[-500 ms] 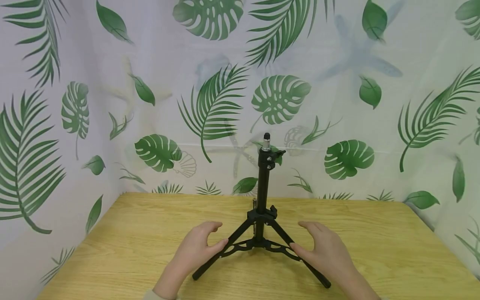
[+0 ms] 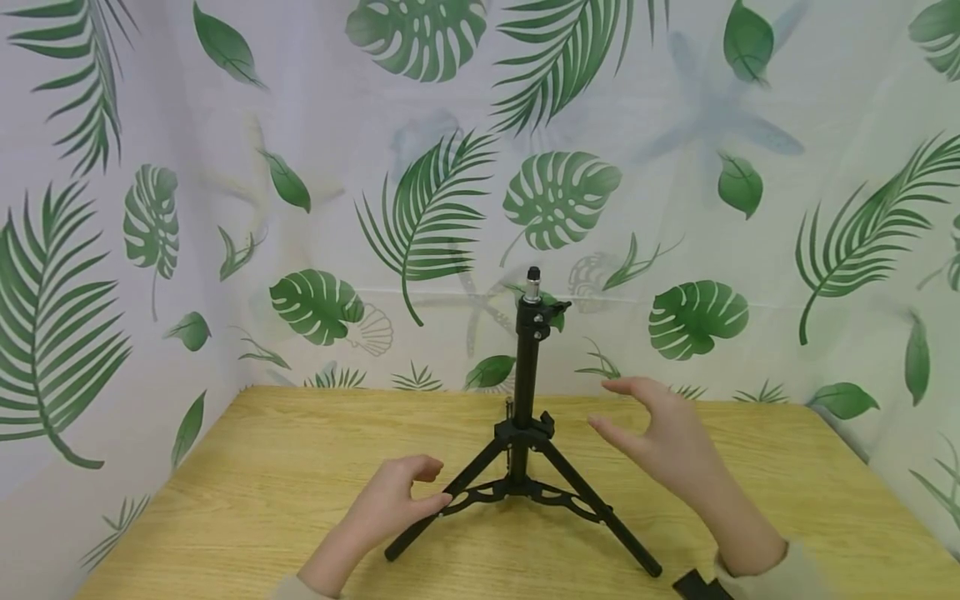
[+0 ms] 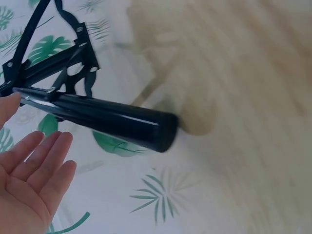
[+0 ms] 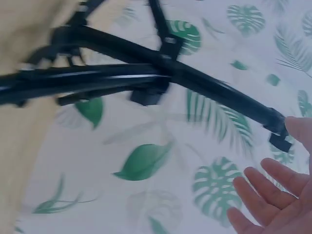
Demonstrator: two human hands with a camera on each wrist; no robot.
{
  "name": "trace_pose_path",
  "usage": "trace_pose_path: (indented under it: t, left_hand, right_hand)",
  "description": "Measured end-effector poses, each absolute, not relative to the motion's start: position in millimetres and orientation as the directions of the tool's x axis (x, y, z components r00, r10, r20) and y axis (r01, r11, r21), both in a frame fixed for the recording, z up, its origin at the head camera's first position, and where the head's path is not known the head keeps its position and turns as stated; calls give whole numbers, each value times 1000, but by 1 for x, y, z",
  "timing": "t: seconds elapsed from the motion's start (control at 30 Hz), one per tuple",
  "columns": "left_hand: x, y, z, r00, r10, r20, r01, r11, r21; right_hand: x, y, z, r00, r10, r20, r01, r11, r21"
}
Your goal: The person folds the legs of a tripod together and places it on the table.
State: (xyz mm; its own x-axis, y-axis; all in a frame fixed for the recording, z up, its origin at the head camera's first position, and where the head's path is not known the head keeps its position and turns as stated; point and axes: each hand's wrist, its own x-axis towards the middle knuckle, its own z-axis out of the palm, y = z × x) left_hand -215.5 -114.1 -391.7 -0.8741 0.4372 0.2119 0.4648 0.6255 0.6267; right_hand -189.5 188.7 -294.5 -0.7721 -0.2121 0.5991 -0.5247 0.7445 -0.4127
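Observation:
A black light stand (image 2: 527,375) stands upright on the table with its legs spread, a silver stud with a dark tip at its top. My left hand (image 2: 390,504) is beside the left leg, its thumb right at the tube and its fingers loosely bent. The left wrist view shows this palm (image 3: 29,195) turned up below the leg (image 3: 131,122). To the right of the column, my right hand (image 2: 675,442) is raised, thumb and fingers apart with nothing between them. In the right wrist view, its fingers (image 4: 265,197) are spread near the stand's upper end.
The stand rests on a wood-grain table (image 2: 300,442). Behind and at the sides hangs a white cloth (image 2: 450,350) printed with green leaves. A dark flat piece (image 2: 699,586) shows by my right sleeve at the lower edge.
My right hand has left the right leg and moved up and to the right. The left hand has shifted only slightly; the stand stays in place.

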Motion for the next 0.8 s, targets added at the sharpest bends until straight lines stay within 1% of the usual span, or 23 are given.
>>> trace_pose_path:
  t: [0.1, 0.17, 0.27, 0.43, 0.6, 0.8]
  left_hand:
    - [-217, -115, -394, -877, 455, 153, 437, 625, 647]
    - [-218, -115, -395, -872, 471, 130, 433, 621, 653]
    - [-219, -115, -398, -858, 498, 127, 450, 608, 654]
    - [-222, -114, -402, -830, 535, 158, 496, 578, 648]
    - [-222, -113, -404, -827, 539, 160, 496, 566, 658]
    - [-220, -114, -406, -850, 512, 128, 455, 587, 670]
  right_hand:
    - [-194, 185, -275, -719, -217, 660, -589, 695, -413]
    - [-196, 182, -261, -713, -206, 670, -601, 672, -433]
    - [-199, 178, -242, -748, -177, 639, -578, 647, -498]
    - [-209, 170, -218, -801, -148, 580, -534, 616, -580]
    - [-225, 161, -211, -838, -147, 525, -507, 564, -652]
    - [-242, 148, -213, -878, -147, 455, -466, 478, -745]
